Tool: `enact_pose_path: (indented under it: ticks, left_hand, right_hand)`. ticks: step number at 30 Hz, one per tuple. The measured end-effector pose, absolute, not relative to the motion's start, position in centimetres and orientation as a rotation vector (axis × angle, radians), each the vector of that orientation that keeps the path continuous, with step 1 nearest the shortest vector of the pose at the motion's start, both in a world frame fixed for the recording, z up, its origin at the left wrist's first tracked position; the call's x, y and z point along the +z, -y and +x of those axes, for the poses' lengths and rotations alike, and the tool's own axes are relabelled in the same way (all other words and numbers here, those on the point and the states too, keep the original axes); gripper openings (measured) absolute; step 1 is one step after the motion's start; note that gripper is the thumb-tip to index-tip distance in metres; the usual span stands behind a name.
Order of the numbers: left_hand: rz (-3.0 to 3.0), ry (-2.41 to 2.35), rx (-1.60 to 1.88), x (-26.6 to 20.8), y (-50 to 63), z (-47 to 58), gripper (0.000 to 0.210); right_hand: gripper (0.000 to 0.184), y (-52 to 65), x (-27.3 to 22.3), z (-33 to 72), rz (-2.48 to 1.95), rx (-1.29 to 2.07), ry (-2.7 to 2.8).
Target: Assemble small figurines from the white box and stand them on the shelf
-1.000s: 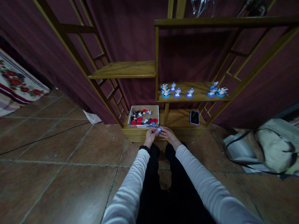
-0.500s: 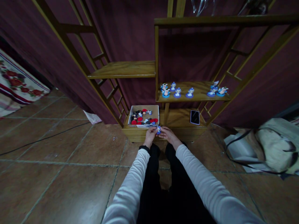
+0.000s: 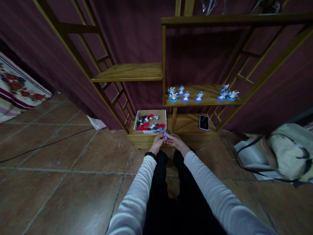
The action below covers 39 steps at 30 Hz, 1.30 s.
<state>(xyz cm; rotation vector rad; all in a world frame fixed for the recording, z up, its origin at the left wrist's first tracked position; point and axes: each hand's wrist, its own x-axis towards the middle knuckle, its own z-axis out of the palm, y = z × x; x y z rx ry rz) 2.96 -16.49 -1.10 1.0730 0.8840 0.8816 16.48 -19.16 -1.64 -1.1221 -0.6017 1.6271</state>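
Note:
Between my two hands is a small purple-and-white figurine [image 3: 166, 134], held just in front of the low shelf edge. My left hand [image 3: 157, 143] grips it from the left, with a black band at the wrist. My right hand [image 3: 175, 141] closes on it from the other side; the fingers partly cover its base. Just beyond my left hand stands an open cardboard box [image 3: 160, 114] with several figurines on red and dark bases lying in it. On the shelf above, several purple figurines [image 3: 186, 96] and blue-based figurines [image 3: 173, 97] stand upright.
A wooden display rack [image 3: 134, 72] fills the front against a dark red curtain. A phone [image 3: 203, 123] lies on the lower shelf at right. On the tiled floor are a pale bag [image 3: 287, 151] with a dark strap and, at left, a black cable [image 3: 46, 146].
The figurine has turned slightly between my fingers, and less of its body shows. Both hands stay in nearly the same place.

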Motion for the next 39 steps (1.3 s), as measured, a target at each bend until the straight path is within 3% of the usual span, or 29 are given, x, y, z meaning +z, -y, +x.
enact_pose_path:
  ticks: [12, 20, 39]
  left_hand:
    - [0.884, -0.876, 0.859, -1.03, 16.51, 2.68, 0.028]
    - [0.926, -0.852, 0.819, -0.85, 16.83, 2.74, 0.028]
    - [0.823, -0.837, 0.835, -0.96, 16.6, 2.62, 0.02]
  right_hand:
    - [0.023, 19.28, -1.3, 16.25, -1.167, 1.507, 0.544]
    - [0.031, 19.1, -1.4, 16.06, -1.257, 1.475, 0.582]
    - [0.02, 19.25, -1.64, 16.27, -1.171, 1.525, 0.559]
